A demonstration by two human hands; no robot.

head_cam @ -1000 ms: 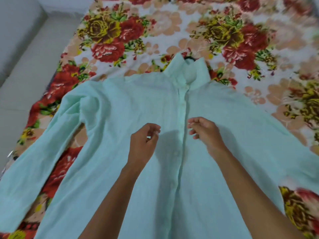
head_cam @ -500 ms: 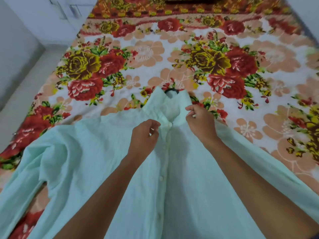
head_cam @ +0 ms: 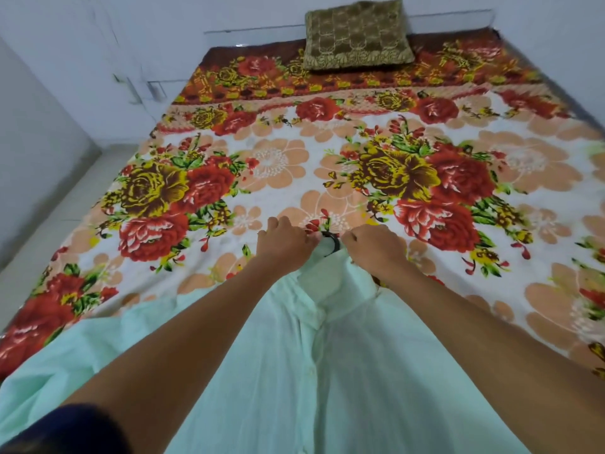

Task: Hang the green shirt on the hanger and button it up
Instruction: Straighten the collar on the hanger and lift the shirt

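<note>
The pale green shirt [head_cam: 343, 371] lies flat on the bed, front up, its button placket running down the middle. A black hanger hook [head_cam: 333, 241] pokes out of the collar between my hands. My left hand [head_cam: 284, 244] grips the left side of the collar, fingers curled. My right hand [head_cam: 373, 249] grips the right side of the collar beside the hook. The rest of the hanger is hidden inside the shirt.
A floral bedspread [head_cam: 327, 158] covers the bed. A brown patterned pillow [head_cam: 357, 34] sits at the head end against the white wall. Bare floor [head_cam: 49, 231] runs along the bed's left side.
Both hands have moved up from the chest of the placket to the collar and taken hold of it. My view has lifted, so more of the bed and the pillow show.
</note>
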